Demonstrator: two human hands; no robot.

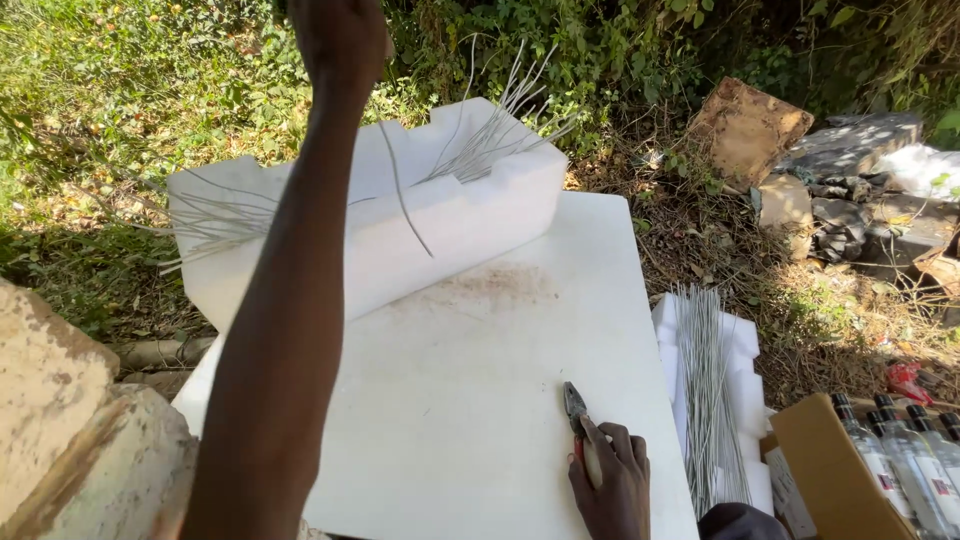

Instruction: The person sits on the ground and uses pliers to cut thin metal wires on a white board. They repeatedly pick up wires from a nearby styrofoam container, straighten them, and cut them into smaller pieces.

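Observation:
My left hand (pixel 338 38) is raised high at the top of the view, fingers closed on a thin grey wire (pixel 402 190) that hangs down in front of a white foam block (pixel 460 215). Several grey wires (pixel 495 125) lie in the block's notches and stick out at both ends. My right hand (pixel 612 480) rests low on a flat white board (pixel 470 400), closed on pliers (pixel 577 412) with red handles and jaws pointing away from me.
A bundle of straight grey wires (pixel 708 390) lies on white foam to the right of the board. A cardboard box (pixel 825 470) with clear bottles (pixel 900 455) stands at bottom right. Stones (pixel 60 420) at left; rubble and bushes behind.

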